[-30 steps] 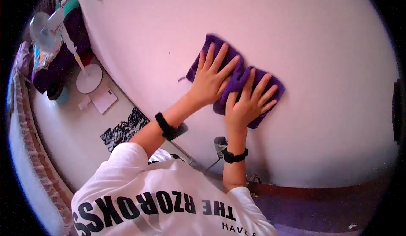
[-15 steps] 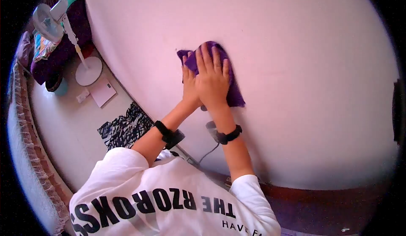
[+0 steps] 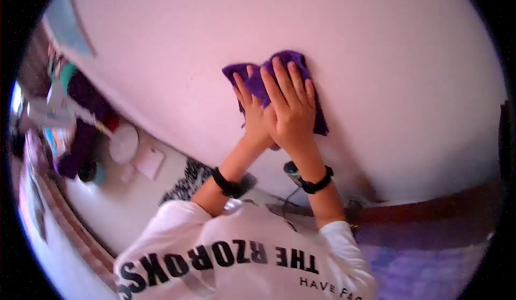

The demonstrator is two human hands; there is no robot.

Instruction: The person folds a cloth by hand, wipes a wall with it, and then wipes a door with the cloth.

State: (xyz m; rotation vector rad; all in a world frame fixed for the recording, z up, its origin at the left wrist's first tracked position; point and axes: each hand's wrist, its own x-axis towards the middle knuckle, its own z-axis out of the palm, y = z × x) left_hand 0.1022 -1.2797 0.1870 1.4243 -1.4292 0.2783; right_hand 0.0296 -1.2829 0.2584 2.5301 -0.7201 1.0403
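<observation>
A purple cloth (image 3: pixel 319 109) lies spread against the pale wall (image 3: pixel 398 85) in front of me. My left hand (image 3: pixel 253 112) rests flat on the cloth's left part, fingers spread. Over the cloth's middle and right, my right hand (image 3: pixel 293 114) presses flat with its fingers apart, its thumb side overlapping my left hand. The cloth shows beyond the fingertips and along the right side. Neither hand grips a fold of it. Black bands circle both forearms.
To the left are a white standing fan (image 3: pixel 123 144), a pink flat item (image 3: pixel 149 162) on the floor and a black-and-white patterned cloth (image 3: pixel 188 184). A bed with a purple cover (image 3: pixel 419 262) is at lower right. A bluish panel (image 3: pixel 67 23) shows at upper left.
My view has turned, so the fan and floor items sit lower. Both hands and the cloth have shifted slightly right in view, and more of the cloth's upper edge shows. The hands stay flat.
</observation>
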